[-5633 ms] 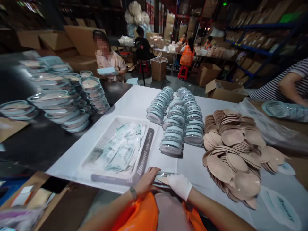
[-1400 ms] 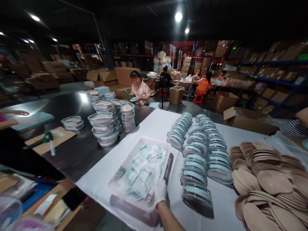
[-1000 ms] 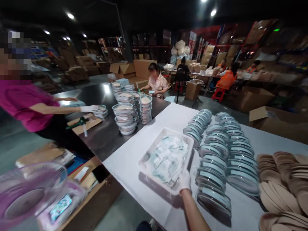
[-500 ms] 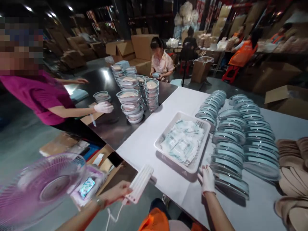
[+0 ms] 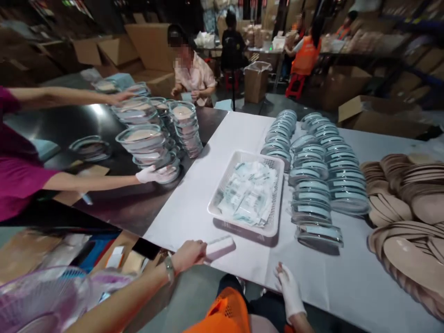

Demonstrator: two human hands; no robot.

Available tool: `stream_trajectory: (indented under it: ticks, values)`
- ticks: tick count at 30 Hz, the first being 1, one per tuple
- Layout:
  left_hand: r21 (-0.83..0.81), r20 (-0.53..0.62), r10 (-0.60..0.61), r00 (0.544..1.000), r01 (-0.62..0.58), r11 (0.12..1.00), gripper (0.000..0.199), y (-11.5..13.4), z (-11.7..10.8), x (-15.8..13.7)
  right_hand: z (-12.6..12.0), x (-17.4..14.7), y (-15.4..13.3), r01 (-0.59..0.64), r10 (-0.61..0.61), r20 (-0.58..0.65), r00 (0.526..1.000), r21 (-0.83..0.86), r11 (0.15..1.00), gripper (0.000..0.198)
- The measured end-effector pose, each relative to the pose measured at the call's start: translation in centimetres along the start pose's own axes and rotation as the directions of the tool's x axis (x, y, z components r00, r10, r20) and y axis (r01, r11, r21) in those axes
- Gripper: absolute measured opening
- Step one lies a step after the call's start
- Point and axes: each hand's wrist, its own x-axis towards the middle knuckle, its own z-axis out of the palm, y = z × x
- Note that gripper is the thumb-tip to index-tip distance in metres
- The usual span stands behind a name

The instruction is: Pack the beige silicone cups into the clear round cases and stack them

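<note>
My left hand (image 5: pixel 190 255), bare and with a bracelet at the wrist, grips one end of a white power strip (image 5: pixel 220 246). The strip lies near the front edge of the white-covered table, and its cord is hidden now. My right hand (image 5: pixel 288 287) wears a white glove with bare fingertips. Its fingers are apart and slightly bent at the table's front edge, with nothing in them. Beyond both hands stands a white plastic basket (image 5: pixel 280 185) filled with small pale packets (image 5: pixel 246 194). Rows of clear-wrapped round packs (image 5: pixel 312 199) lean to the right of it.
Brown oval pads (image 5: pixel 412 249) are piled at the right. A co-worker's gloved hand (image 5: pixel 151 175) touches stacked clear bowls (image 5: pixel 144 138) on the dark table. A purple fan (image 5: pixel 45 296) stands at lower left. Other people sit further back.
My left hand has moved the power strip onto the table. My right hand has drawn back from beside the basket towards the edge. The co-worker has reached to the bowl stacks. The view has turned right.
</note>
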Motion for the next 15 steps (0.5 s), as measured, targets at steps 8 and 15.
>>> stream_trajectory:
  ticks: [8,15]
  values:
    - [0.366,-0.067,-0.092,0.993,0.111,0.924,0.056,3.9,0.9,1.1,-1.8,-2.4,3.6,0.091,-0.103,-0.11,0.989,-0.101,0.991,0.062]
    - [0.325,0.082,0.126,0.989,-0.146,0.935,0.043,17.6,1.9,5.5,-6.8,-3.6,10.7,0.199,-0.251,-0.153,0.956,-0.292,0.935,0.046]
